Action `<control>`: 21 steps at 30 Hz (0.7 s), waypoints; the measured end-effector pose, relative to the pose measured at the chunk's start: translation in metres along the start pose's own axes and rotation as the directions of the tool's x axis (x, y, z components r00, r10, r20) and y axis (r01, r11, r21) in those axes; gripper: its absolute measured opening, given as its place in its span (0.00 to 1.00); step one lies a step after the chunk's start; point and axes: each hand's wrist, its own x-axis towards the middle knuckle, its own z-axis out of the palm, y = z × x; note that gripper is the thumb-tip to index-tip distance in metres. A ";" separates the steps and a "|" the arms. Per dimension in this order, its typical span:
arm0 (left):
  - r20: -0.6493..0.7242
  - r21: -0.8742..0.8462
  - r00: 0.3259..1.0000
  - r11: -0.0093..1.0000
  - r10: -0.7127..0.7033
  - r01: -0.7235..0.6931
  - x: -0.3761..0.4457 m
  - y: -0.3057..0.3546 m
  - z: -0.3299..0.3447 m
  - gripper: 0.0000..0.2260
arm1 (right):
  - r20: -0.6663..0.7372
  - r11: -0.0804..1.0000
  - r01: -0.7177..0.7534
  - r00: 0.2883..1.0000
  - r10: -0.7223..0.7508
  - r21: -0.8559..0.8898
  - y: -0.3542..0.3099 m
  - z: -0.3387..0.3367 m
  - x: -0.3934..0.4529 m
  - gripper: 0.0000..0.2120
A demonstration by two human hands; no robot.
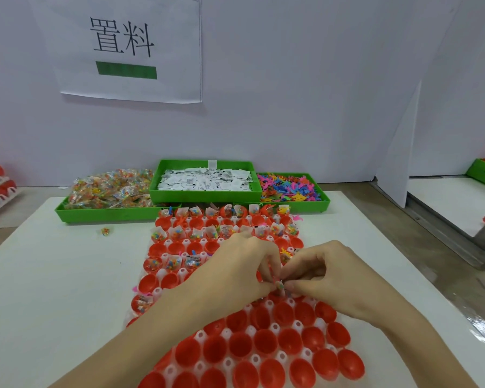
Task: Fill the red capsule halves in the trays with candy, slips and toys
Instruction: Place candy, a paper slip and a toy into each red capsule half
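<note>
Head view. Small candy packet (280,285) pinched between curled fingertips of left hand (244,264) and right hand (328,278), just above white tray (157,294) of red capsule halves (289,343). Far rows of tray filled, near rows bare. Beyond tray: green bins of candy (109,190), slips (205,182), toys (289,187). One stray packet (106,231) left of tray.

Pale grey-white wall (291,93) behind, evenly lit. Paper sign (123,49) taped to it upper left, black characters above a green bar. White board (53,275) covers the tabletop below the sign. White partition (398,152) stands right of the sign; second white surface (445,203) beyond it.
</note>
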 end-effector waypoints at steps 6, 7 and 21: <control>-0.026 0.032 1.000 0.999 0.002 -0.001 0.000 0.001 0.009 0.06 | -0.046 1.000 0.011 0.999 -0.011 0.000 0.002 0.003 0.001 0.10; -0.023 0.045 1.000 0.999 0.001 0.000 0.000 0.001 0.010 0.06 | -0.040 0.999 0.028 0.999 -0.029 -0.015 0.002 0.003 0.002 0.11; 0.011 0.056 0.998 0.997 -0.059 0.058 -0.006 0.001 0.001 0.01 | -0.050 0.994 0.074 0.996 -0.078 -0.087 0.000 0.004 0.002 0.13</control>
